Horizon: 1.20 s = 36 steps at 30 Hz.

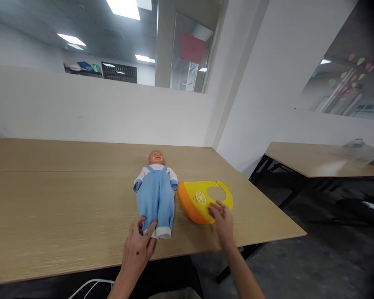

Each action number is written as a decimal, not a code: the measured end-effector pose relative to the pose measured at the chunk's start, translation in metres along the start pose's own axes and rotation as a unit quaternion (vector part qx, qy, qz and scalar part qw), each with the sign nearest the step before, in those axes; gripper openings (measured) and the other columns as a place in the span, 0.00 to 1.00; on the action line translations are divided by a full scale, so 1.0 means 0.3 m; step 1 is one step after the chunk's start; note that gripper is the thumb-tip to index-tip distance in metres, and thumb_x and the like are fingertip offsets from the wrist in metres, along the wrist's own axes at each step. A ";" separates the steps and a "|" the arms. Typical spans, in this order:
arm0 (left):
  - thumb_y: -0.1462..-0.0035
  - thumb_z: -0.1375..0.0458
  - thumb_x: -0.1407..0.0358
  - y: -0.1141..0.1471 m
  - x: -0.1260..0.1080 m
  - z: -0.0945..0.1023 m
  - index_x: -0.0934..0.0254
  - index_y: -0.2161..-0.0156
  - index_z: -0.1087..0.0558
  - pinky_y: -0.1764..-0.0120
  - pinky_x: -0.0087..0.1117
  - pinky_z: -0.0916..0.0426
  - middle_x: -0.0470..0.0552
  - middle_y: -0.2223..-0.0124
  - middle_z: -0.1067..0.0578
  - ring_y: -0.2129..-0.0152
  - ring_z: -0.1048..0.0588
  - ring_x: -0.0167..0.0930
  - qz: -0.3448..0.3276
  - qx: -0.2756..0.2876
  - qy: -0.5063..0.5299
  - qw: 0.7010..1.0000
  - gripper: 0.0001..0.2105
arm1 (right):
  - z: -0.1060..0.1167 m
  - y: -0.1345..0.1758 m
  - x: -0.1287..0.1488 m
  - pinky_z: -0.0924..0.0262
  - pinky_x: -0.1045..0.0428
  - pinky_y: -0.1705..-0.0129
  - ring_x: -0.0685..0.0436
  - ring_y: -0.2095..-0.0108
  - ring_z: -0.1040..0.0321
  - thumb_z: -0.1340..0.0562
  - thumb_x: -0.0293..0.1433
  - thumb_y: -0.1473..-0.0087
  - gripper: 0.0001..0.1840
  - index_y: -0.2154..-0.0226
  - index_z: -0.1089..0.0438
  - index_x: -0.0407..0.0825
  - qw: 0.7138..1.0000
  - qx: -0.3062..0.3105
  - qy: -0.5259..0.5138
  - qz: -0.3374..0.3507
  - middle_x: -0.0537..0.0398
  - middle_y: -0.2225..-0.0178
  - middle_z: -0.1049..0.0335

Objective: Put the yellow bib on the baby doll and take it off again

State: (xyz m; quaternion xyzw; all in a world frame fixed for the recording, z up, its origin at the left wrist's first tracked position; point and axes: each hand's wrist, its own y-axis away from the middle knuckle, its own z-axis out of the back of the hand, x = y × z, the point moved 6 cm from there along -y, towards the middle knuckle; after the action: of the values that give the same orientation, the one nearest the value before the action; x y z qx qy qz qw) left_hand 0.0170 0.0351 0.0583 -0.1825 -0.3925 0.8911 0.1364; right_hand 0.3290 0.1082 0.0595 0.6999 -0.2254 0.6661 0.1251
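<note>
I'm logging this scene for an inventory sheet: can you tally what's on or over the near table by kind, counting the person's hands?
Doll: 1, dressed in blue and white
Bib: 1, yellow and orange
Hands: 2, the left hand at the doll's legs, the right hand over the bib
Total: 4

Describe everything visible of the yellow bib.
The yellow bib looks smooth and rubbery, with an orange lower section, a white citrus-slice print and a curved neckband pierced with small holes. It lies on the table right of the doll, neckband end pointing away. The right hand is at the bib's near edge; contact is unclear.
</note>
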 end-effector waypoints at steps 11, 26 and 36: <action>0.47 0.41 0.65 -0.024 -0.026 0.023 0.60 0.51 0.28 0.58 0.44 0.30 0.61 0.48 0.35 0.54 0.32 0.41 -0.017 -0.005 0.048 0.999 0.17 | 0.308 -0.254 -0.028 0.36 0.63 0.75 0.55 0.75 0.34 0.38 0.26 0.60 0.13 0.67 0.36 0.48 0.978 -0.177 -0.038 -0.106 0.60 0.73 0.34; 0.44 0.43 0.69 -0.020 -0.016 0.012 0.59 0.51 0.28 0.58 0.39 0.28 0.60 0.48 0.36 0.54 0.32 0.38 -0.021 -0.009 0.065 0.998 0.15 | 0.213 -0.272 -0.049 0.32 0.61 0.75 0.55 0.79 0.35 0.41 0.22 0.52 0.06 0.74 0.37 0.47 0.958 -0.105 -0.130 -0.234 0.60 0.79 0.36; 0.44 0.44 0.69 -0.023 -0.022 0.011 0.59 0.49 0.29 0.58 0.40 0.28 0.60 0.48 0.36 0.53 0.32 0.38 -0.015 0.001 0.076 0.997 0.17 | 0.023 -0.367 0.029 0.36 0.60 0.79 0.52 0.78 0.31 0.35 0.19 0.60 0.16 0.65 0.33 0.45 0.981 -0.048 -0.083 -0.167 0.57 0.76 0.27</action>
State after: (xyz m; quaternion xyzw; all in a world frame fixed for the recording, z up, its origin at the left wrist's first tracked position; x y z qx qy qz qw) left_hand 0.0222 0.0348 0.0670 -0.2436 -0.3826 0.8730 0.1792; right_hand 0.3884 0.1992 0.0813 0.7736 -0.1463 0.5641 0.2487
